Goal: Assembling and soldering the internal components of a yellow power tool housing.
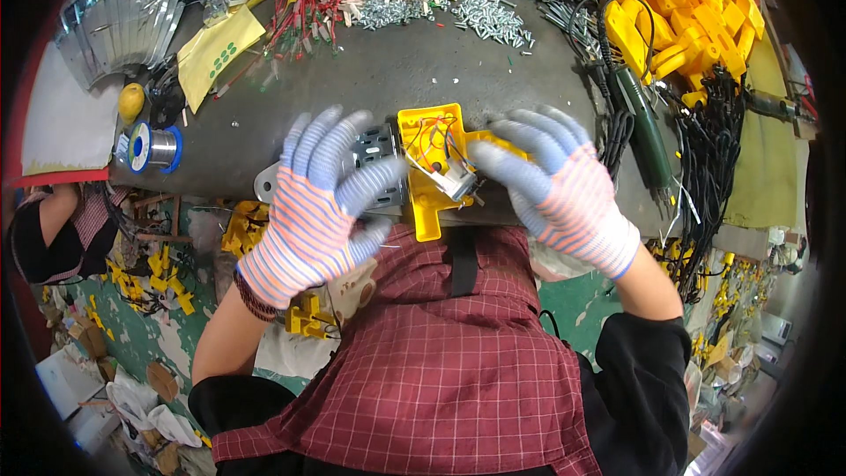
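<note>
A yellow plastic housing (426, 222) lies open at the front edge of the bench. Thin red, blue and dark wires (432, 143) curl inside it, beside a small grey-white block (456, 180). A dark metal piece with slots (377, 148) joins it on the left, partly covered by my left hand (308, 203). That hand wears a striped knit glove, with its fingers stretched and thumb apart. My right hand (564, 185), gloved alike, hovers by the housing's right arm with fingers spread. Whether its fingertips touch the arm is hard to tell. Neither hand grips anything.
Screws (493, 19), red-and-white wire pieces (308, 4) and a yellow paper (218, 53) lie at the back. A solder spool (155, 148) stands left. On the right are a green screwdriver-like power tool (643, 128), black cables (709, 150) and piled yellow housings (696, 9).
</note>
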A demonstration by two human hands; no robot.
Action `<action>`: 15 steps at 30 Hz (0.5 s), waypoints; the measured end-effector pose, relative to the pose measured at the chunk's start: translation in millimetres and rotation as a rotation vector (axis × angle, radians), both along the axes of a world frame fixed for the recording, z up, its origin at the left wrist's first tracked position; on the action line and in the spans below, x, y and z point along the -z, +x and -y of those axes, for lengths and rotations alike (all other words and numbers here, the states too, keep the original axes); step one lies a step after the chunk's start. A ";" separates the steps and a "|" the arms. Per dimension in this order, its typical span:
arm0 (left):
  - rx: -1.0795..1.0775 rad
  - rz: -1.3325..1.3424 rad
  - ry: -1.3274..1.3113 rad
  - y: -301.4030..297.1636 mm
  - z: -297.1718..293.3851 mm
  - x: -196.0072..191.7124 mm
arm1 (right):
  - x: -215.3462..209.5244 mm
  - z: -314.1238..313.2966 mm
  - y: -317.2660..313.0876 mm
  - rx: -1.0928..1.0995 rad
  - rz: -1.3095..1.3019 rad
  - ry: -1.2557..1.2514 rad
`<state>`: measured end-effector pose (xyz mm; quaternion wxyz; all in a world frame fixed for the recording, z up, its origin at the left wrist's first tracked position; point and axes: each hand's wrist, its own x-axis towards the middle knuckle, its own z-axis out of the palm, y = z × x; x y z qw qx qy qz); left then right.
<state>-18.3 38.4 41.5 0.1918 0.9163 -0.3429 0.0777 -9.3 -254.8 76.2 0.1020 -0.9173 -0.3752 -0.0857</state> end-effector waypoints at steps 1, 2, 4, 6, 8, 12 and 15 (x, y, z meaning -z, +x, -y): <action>0.000 -0.006 -0.006 -2.2 2.2 -3.6 | 0.3 2.7 -3.0 0.000 -0.006 -0.006; 0.054 -0.025 -0.009 -3.5 5.5 -6.8 | 0.5 6.2 -6.7 0.083 -0.023 0.080; 0.126 -0.068 0.004 -1.5 13.7 -5.2 | 3.6 21.7 -20.6 0.228 -0.030 0.198; 0.124 -0.097 0.010 6.3 15.6 -0.6 | 8.2 33.4 -39.3 0.334 0.006 0.138; 0.112 -0.134 0.033 11.8 16.7 1.1 | 15.1 38.7 -44.9 0.438 0.088 0.063; 0.139 -0.163 0.083 18.8 21.9 -7.2 | 23.7 44.3 -42.5 0.469 0.135 0.036; 0.147 -0.183 0.100 21.0 22.9 -10.0 | 19.1 51.3 -36.5 0.499 0.137 0.096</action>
